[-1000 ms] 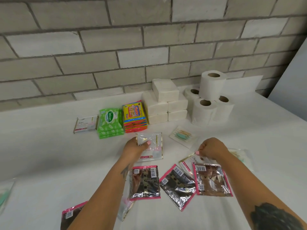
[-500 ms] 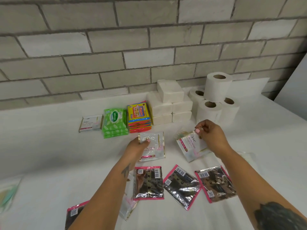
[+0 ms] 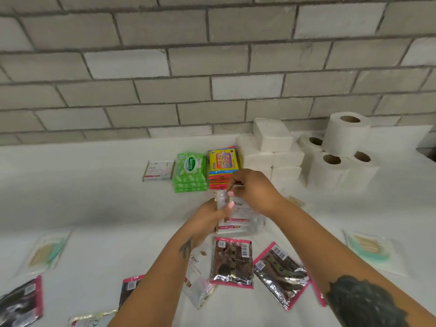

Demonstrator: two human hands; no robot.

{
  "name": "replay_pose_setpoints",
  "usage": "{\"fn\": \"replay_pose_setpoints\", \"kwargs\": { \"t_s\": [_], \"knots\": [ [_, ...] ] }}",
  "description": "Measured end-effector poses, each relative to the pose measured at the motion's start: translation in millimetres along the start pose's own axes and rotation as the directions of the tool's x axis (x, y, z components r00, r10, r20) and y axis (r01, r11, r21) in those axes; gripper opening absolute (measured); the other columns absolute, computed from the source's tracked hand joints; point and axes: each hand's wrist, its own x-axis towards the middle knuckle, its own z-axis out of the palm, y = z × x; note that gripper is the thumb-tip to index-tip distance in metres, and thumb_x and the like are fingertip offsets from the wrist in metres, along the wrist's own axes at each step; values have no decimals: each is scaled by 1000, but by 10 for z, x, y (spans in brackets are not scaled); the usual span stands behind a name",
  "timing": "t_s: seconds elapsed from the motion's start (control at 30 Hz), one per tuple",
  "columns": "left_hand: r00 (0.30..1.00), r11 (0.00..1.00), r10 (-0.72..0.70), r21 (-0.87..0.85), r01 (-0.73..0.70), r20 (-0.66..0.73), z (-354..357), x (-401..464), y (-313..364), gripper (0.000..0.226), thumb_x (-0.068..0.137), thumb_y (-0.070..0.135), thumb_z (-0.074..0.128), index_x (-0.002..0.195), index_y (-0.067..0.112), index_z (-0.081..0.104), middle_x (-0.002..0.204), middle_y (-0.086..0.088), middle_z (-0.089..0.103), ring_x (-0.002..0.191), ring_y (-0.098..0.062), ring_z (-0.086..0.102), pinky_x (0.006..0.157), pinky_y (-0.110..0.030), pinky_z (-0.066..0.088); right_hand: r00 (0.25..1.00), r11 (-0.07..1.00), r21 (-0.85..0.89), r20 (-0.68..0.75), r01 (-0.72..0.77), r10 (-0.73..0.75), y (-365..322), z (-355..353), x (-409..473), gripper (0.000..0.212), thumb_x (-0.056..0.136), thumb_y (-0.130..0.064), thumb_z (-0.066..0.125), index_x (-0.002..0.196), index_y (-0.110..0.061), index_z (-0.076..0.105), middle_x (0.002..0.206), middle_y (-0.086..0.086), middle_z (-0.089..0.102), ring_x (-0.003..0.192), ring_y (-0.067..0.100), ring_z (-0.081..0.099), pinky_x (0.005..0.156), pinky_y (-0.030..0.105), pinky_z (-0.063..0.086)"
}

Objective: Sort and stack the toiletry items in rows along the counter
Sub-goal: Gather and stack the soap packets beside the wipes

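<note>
Dove sachets (image 3: 238,217), a small white stack, centre of view, low over the white counter (image 3: 94,204); whether the stack rests on it cannot be told. Glossy plastic, flat, rectangular, gold-edged, pink band near the bottom; motion-blurred.

Left hand (image 3: 207,217) comes in from 7 o'clock, forearm angled up, fingers wrapped round the stack's left edge, thumb on top. Right hand (image 3: 253,191) comes in from 4 o'clock, wrist bent down, fingers curled, pinching the top sachet at its upper left corner. The two hands nearly touch over the stack.

At 6 o'clock of the stack: pink-edged foil sachets (image 3: 232,263), crinkled and mirror-like, barcode stickers showing; one lies square, the next to its right is tilted. More of them at 7–8 o'clock near the lower left edge. A single loose Dove sachet (image 3: 197,274) lies partly under the left forearm.

At 12 o'clock, a row along the wall: a flat Dove box (image 3: 158,170), a stack of green wipe packs (image 3: 190,172), a stack of yellow-and-red packs (image 3: 223,165), white tissue packs (image 3: 271,147) piled in blocks, then toilet rolls (image 3: 339,156), soft and matte, one sitting atop three.

Clear pouches with teal and tan contents (image 3: 372,251) at 3–4 o'clock; another at 8–9 o'clock, blurred.

Counter covering is smooth and white. Behind it stands a wall (image 3: 212,55) of grey painted block with dark mortar lines.
</note>
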Motion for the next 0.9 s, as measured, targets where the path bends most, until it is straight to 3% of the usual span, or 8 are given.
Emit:
{"fn": "replay_pose_setpoints", "kwargs": {
  "t_s": [0.1,0.2,0.3,0.37,0.5,0.6,0.73,0.9],
  "knots": [
    [998,997,63,42,-62,-20,-77,-33,-72,31,80,17,72,107,25,60,109,1,69,98,-7,67,84,-22,53,998,999,-10,56,38,-37,-159,161,84,6,79,-12,67,79,-18,69,82,-5,62,80,13,57,66,20,42],
    [980,994,95,76,-83,-177,-173,-58,-136,24,83,4,68,104,14,60,98,0,69,85,-3,67,70,-11,51,995,995,-42,41,90,-88,-220,315,128,8,75,-21,72,83,-21,71,88,-2,68,88,16,59,80,33,47],
    [951,990,127,91,-105,-281,-296,-102,-174,26,85,7,66,109,14,58,106,-7,68,97,-18,64,81,-21,51,976,997,-60,-210,53,-64,-168,479,137,33,75,-33,74,105,-20,68,109,2,62,107,21,51,91,37,40],
    [930,991,130,34,-126,-345,-387,-127,-213,26,87,8,63,109,21,58,111,-7,68,101,-21,65,88,-31,53,928,975,221,-368,22,62,-137,578,92,43,80,-28,70,119,-12,59,120,9,58,111,26,51,93,39,43],
    [910,985,153,-10,-170,-384,-475,-169,-269,25,90,7,60,105,27,57,106,1,68,90,-6,67,72,-17,55,964,797,577,-61,-177,258,-95,784,-47,44,86,-11,63,127,-15,47,107,-5,59,101,16,53,83,27,41],
    [916,989,129,-17,-146,-379,-500,-171,-372,26,87,4,62,107,20,59,106,-2,69,95,-14,68,73,-18,56,968,835,504,8,-220,250,-27,953,-81,36,87,-4,56,120,-15,49,106,-1,62,101,20,58,82,31,47],
    [905,990,132,8,-141,-406,-539,-168,-475,39,80,-4,68,117,5,58,111,-13,69,103,-27,66,78,-26,57,966,890,391,-10,-235,260,1,1029,-94,17,88,2,49,94,-14,46,80,-7,52,82,17,49,58,19,36],
    [879,973,197,199,-120,-434,-556,-162,-492,33,80,5,70,106,21,57,106,2,67,99,-15,63,77,-12,48,978,927,325,-25,-187,206,39,1060,-124,18,91,-4,51,108,-10,51,88,-5,54,85,17,51,62,21,37]
  ]
}}
